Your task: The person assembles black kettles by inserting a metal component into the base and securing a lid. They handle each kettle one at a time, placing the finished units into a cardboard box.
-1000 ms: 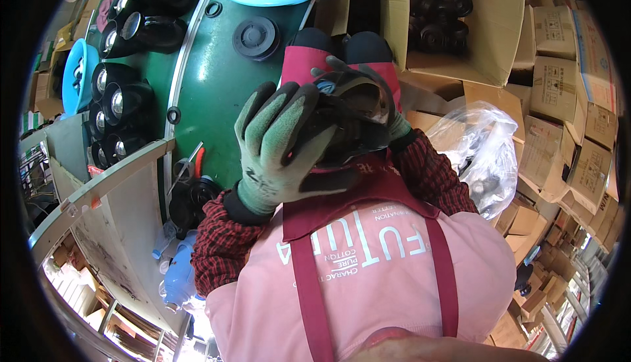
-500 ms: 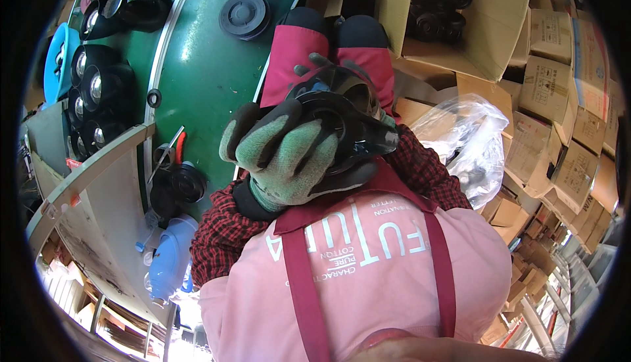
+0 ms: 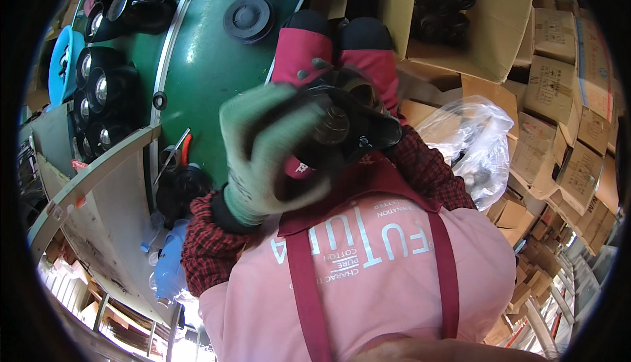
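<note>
A black, glossy jug (image 3: 371, 122) with a spout lies across my lap, its round, ridged mouth turned toward me. My right hand is mostly hidden behind the jug and supports it; only grey gloved fingertips (image 3: 315, 67) show at its far edge. My left hand (image 3: 259, 152), in a green and grey knit glove, is smeared by motion beside the mouth. Its thumb and fingers stand apart in a wide C, with the maroon apron (image 3: 358, 181) showing through the gap. Whether a loose ring or lid sits on the mouth I cannot tell.
On the green table (image 3: 197, 76) at left lie a black round lid (image 3: 248, 19), small black rings (image 3: 159, 100) and red-handled scissors (image 3: 186, 146). Several black pots (image 3: 108, 89) stand beyond a white rail. Blue basins, an open carton (image 3: 499, 23) of black parts, a plastic bag (image 3: 476, 145) and stacked boxes surround me.
My left hand has loosened from the jug's mouth, swung back to the left and spread its thumb from its fingers. The jug and my right hand stay nearly in place.
</note>
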Available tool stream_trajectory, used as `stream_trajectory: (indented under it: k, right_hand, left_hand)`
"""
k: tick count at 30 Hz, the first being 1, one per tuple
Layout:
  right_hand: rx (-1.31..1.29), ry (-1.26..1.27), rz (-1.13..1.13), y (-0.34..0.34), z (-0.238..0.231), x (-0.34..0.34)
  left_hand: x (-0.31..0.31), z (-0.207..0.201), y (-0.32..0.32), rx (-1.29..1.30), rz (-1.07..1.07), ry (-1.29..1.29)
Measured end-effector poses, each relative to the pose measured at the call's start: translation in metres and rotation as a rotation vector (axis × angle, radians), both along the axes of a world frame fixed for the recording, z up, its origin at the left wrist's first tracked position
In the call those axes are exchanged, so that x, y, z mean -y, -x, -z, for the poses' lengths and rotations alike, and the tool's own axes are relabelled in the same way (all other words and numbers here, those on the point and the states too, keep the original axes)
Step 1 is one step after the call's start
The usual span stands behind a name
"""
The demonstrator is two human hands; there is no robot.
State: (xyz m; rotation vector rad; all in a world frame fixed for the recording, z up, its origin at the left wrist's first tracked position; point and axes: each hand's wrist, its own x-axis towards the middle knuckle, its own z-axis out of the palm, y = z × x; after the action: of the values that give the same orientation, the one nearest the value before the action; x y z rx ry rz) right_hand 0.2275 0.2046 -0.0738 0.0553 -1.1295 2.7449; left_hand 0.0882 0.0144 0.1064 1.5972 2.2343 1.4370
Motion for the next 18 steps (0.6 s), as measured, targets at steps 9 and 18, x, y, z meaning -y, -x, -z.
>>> stream_trajectory:
  k: [9, 18]
  right_hand:
    - [-0.076, -0.137, -0.055, -0.013, 0.013, 0.008]
    - [0.355, -0.238, -0.310, -0.073, 0.092, -0.008]
  left_hand:
    - [-0.005, -0.032, 0.032, 0.113, 0.200, 0.607]
    - [-0.009, -0.012, 0.038, 0.146, 0.210, 0.530]
